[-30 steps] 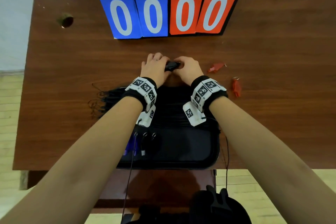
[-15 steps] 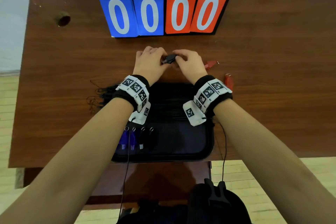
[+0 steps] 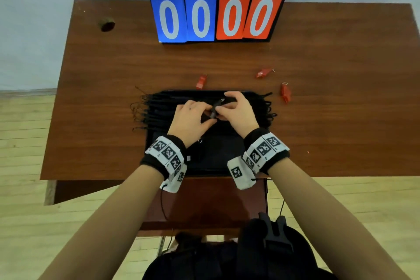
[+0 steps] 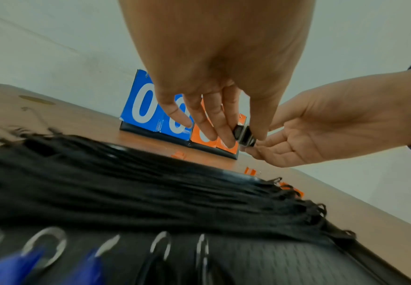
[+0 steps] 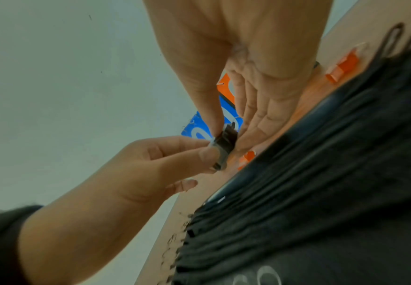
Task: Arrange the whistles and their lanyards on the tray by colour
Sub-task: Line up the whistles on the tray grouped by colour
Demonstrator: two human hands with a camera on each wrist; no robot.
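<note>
Both hands pinch one black whistle (image 3: 214,108) (image 4: 244,136) (image 5: 225,143) above the black tray (image 3: 211,166). My left hand (image 3: 193,118) holds it from the left, my right hand (image 3: 238,109) from the right. A bundle of black lanyards (image 3: 156,109) (image 4: 126,183) (image 5: 321,173) lies across the tray's far half. Two blue whistles (image 4: 41,266) and dark ones with key rings (image 4: 160,244) lie along the tray's near edge. Three red whistles rest on the table beyond the tray: one (image 3: 201,82), a second (image 3: 263,73), a third (image 3: 285,93).
A flip scoreboard (image 3: 216,16) reading 00 00 stands at the table's far edge. A round cable hole (image 3: 106,25) is at the far left of the brown table (image 3: 341,98). Wooden floor shows on both sides.
Both hands have drawn the black whistle back from the table beyond the tray to above the lanyards. A red whistle they were hiding now shows beyond the tray.
</note>
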